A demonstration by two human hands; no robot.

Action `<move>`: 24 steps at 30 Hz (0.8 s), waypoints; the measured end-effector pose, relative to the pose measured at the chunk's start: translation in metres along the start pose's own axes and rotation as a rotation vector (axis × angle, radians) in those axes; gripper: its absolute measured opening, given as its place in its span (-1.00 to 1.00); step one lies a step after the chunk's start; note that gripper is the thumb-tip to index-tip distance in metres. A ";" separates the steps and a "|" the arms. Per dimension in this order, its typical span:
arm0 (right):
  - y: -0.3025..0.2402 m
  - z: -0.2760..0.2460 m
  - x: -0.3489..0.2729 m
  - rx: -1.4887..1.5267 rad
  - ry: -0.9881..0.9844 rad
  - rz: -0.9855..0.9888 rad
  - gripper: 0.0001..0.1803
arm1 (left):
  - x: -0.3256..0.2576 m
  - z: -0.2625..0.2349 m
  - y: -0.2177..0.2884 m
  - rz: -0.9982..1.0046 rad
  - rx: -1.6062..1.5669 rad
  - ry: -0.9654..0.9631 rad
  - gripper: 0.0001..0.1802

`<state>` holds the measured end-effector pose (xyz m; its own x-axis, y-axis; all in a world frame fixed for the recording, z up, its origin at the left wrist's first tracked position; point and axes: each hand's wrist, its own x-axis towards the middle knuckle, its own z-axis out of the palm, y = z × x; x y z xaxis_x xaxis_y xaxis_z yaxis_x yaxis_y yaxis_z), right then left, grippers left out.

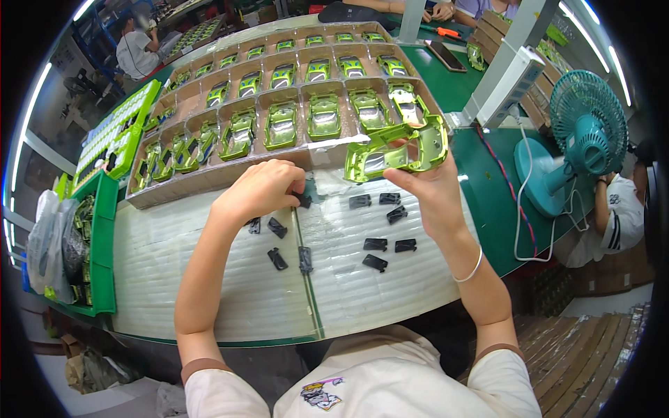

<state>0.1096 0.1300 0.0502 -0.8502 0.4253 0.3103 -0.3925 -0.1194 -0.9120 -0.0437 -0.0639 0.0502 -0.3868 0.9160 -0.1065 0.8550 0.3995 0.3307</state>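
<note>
In my right hand is a lime-green toy car body shell, raised over the front right of the tray and tilted so its hollow inside and window openings show. My thumb lies along its lower edge. My left hand is low over the white foam mat, fingertips pinched on a small black plastic part, mostly hidden by the fingers. More black parts lie loose on the mat: several to the right, such as one black plate, and several below my left hand, such as another black piece.
A divided cardboard tray of green car shells spans the far side. The foam mat covers the near table. A green crate with bags stands left; a teal fan, phone and power strip are right. Other people sit nearby.
</note>
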 end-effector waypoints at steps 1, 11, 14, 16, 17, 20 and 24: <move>0.001 -0.001 -0.002 0.007 -0.009 -0.012 -0.38 | 0.000 0.000 0.002 -0.011 0.002 0.005 -0.80; 0.005 0.005 -0.005 0.022 -0.035 0.117 -0.34 | -0.004 -0.027 0.037 -0.039 -0.671 0.299 -0.91; 0.007 0.006 -0.005 0.036 -0.047 0.133 -0.34 | -0.004 -0.025 0.041 -0.087 -0.889 0.245 -0.88; 0.007 0.006 -0.005 0.026 -0.062 0.129 -0.34 | -0.005 -0.026 0.042 -0.100 -0.988 0.216 -0.85; 0.007 0.007 -0.006 0.025 -0.061 0.145 -0.34 | -0.005 -0.026 0.042 -0.101 -0.985 0.214 -0.85; 0.006 0.008 -0.007 0.024 -0.051 0.161 -0.34 | -0.004 -0.022 0.040 -0.102 -0.947 0.202 -0.84; 0.008 0.003 -0.006 0.055 0.025 0.129 -0.36 | -0.004 -0.021 0.027 -0.024 -0.469 0.170 -0.86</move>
<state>0.1109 0.1239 0.0417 -0.8860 0.4256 0.1841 -0.3000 -0.2232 -0.9274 -0.0260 -0.0577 0.0793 -0.4885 0.8723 0.0220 0.6130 0.3251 0.7201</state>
